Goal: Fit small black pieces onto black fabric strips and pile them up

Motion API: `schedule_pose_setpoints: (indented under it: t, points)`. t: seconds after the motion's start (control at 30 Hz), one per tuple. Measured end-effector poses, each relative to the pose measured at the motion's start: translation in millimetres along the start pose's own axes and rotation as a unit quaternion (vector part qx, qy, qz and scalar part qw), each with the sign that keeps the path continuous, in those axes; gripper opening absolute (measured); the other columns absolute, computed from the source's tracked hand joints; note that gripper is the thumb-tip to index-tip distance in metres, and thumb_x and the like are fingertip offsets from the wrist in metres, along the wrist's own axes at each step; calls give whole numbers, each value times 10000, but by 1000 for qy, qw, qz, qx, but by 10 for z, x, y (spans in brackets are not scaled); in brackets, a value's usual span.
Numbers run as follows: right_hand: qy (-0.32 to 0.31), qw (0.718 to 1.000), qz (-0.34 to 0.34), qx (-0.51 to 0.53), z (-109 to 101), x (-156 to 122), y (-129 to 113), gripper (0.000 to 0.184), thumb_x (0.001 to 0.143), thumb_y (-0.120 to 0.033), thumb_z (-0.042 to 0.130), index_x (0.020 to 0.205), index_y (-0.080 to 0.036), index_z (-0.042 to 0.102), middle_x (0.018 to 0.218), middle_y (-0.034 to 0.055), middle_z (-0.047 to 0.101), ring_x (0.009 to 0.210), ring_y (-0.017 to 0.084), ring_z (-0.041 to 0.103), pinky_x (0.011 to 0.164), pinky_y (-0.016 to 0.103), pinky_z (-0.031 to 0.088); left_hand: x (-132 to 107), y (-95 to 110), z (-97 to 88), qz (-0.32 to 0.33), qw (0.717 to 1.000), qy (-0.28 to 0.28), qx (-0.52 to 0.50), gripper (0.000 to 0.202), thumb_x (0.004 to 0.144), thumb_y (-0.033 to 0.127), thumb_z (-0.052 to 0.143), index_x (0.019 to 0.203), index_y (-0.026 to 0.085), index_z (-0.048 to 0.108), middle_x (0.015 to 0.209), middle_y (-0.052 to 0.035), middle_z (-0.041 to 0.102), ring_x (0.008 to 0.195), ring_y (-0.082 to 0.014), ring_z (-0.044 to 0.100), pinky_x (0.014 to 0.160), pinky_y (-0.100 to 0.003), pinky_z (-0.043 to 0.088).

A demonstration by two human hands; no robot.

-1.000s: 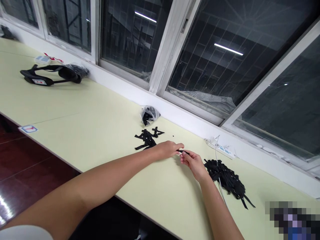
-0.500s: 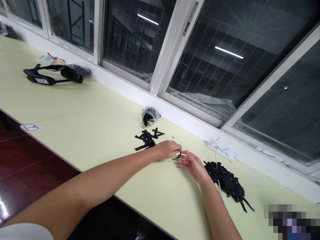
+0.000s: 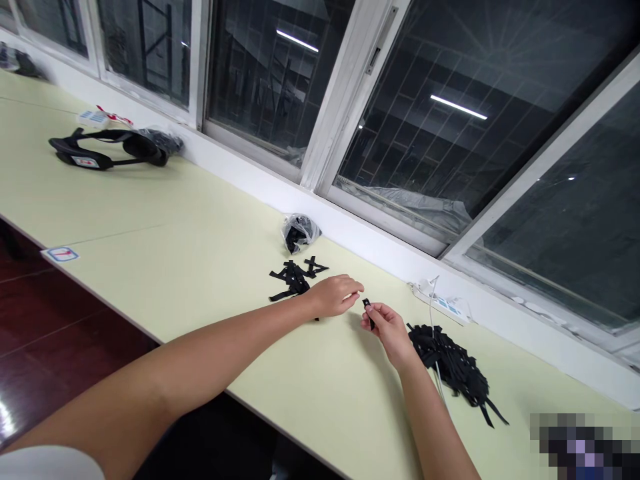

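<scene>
A short black strap (image 3: 367, 307) with a small pale spot near its upper end is pinched between the thumb and fingers of my right hand (image 3: 390, 331). Just left of it, my left hand (image 3: 336, 295) hovers with its fingers loosely stretched toward the strap, not touching it and holding nothing. Several loose black straps (image 3: 291, 277) lie by the left wrist, partly covered by it. On the far side of my right forearm rests a large heap of black straps (image 3: 453, 363).
Behind the small pile, a clear plastic bag (image 3: 300, 233) with black pieces stands by the ledge. A power strip (image 3: 443, 305) trails a white cable across the big heap. To the far left lies a black head-strap device (image 3: 107, 150). Windows run along the back.
The strap has passed from my left hand to my right, whose fingers have closed on it. My left fingers have let go and loosened.
</scene>
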State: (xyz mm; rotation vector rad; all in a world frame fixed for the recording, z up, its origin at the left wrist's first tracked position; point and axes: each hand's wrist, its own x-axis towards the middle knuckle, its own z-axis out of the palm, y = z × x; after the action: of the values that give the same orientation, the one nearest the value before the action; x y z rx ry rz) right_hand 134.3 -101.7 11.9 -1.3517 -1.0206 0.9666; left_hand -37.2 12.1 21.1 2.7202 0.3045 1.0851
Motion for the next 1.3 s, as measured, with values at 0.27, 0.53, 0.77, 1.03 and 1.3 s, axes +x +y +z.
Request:
schedule_pose_setpoints:
  t: [0.27, 0.53, 0.77, 1.03, 1.3]
  points:
    - [20, 963, -134, -232, 43, -2, 35, 383, 803, -544, 634, 894, -177, 695, 755, 52, 693, 666, 175, 597, 648, 289, 470, -48, 147, 139, -41, 995, -79, -36, 228, 889, 153, 467, 999, 187, 664, 851, -43, 709, 764, -184, 633, 698, -280, 435]
    - [5, 860, -247, -446, 157, -113, -71, 312, 916, -337, 424, 891, -201, 705, 760, 47, 697, 651, 175, 574, 620, 264, 384, -67, 151, 135, -73, 993, -69, -69, 206, 786, 104, 487, 803, 186, 676, 758, -15, 701, 668, -158, 592, 624, -266, 406]
    - [9, 850, -256, -460, 236, -127, -47, 322, 893, -289, 403, 811, -194, 698, 696, 39, 664, 600, 164, 532, 581, 261, 352, -67, 115, 175, -122, 982, -66, -131, 241, 752, 99, 465, 663, 173, 677, 641, 8, 669, 596, -131, 545, 588, -252, 389]
    - [24, 918, -157, -362, 115, -45, 54, 300, 852, -420, 516, 864, -189, 708, 674, 28, 661, 569, 165, 517, 557, 262, 378, -77, 86, 176, -99, 984, -82, -127, 248, 823, 122, 475, 783, 183, 712, 721, 0, 696, 626, -131, 555, 588, -246, 372]
    - [35, 917, -124, -377, -5, 9, 127, 282, 841, -439, 518, 782, -193, 644, 582, -13, 559, 537, 145, 437, 534, 258, 330, -76, -75, 110, -107, 986, -97, -85, 221, 911, 246, 527, 863, 174, 731, 779, -29, 720, 686, -147, 599, 636, -247, 387]
